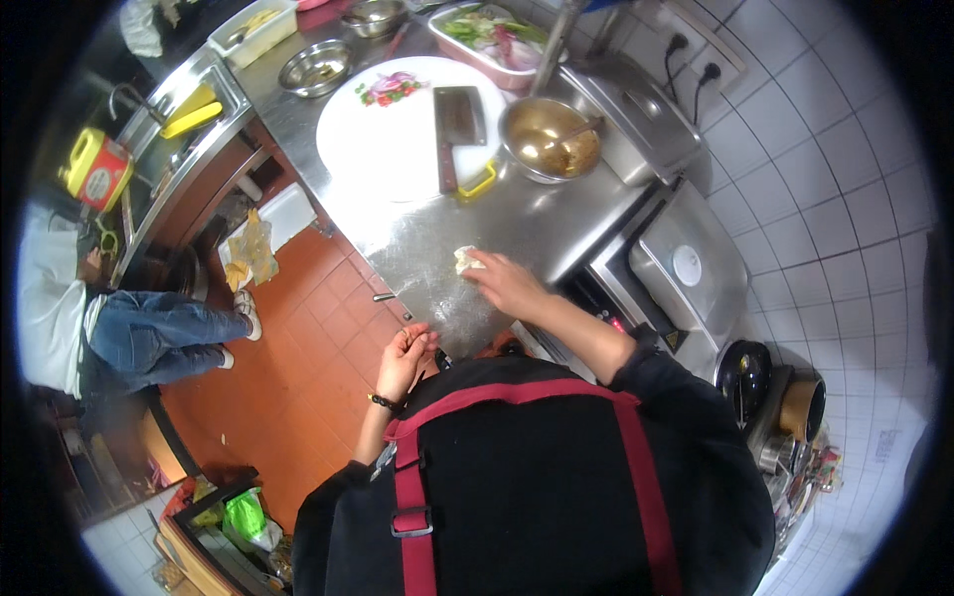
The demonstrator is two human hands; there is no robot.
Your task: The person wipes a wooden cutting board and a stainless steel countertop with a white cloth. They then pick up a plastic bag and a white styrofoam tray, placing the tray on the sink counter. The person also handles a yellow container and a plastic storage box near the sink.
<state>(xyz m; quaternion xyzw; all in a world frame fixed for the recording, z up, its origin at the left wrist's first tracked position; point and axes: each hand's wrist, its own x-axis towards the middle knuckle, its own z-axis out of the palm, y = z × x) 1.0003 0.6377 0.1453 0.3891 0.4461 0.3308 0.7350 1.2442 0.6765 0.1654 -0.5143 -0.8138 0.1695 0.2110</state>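
Observation:
My right hand [509, 283] grips a crumpled white wad [467, 260], paper or cloth, against the stainless steel worktop [417, 246]. Past it lies a round white cutting board [380, 149] with a cleaver [460, 119] on its right side. Sliced purple onion and chopped red and green pepper [389, 89] sit at the board's far left. A yellow handle [478, 180] shows at the board's near right edge. Beside the worktop's left edge is my left hand [408, 350], fingers curled; whether anything is inside them is unclear.
To the right stand a steel bowl [550, 141] of brown liquid and a lidded steel container [633, 112]. A vegetable tub [492, 45] and a small steel bowl [316, 68] are farther back. Another person [160, 331] stands at left near a sink counter, above tiled floor [313, 320].

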